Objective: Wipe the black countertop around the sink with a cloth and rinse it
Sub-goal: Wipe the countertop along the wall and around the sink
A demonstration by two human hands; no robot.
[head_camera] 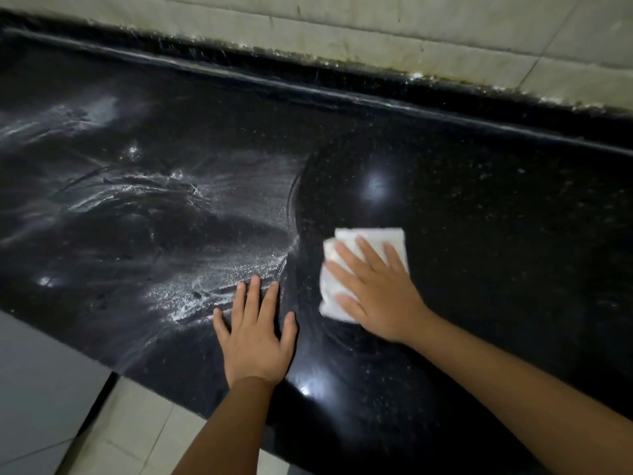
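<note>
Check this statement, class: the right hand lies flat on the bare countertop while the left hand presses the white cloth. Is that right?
The hands are swapped. In the head view the left hand lies flat on the bare countertop, while the right hand presses the white cloth.

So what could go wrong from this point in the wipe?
The left hand lies flat in the white soapy residue, so it may smear film onto the wiped dark patch or slip on the wet countertop. The right hand presses a small folded cloth with an open palm, no real grip, so the cloth could slide out or leave streaks. The grimy back edge might get missed.
</note>
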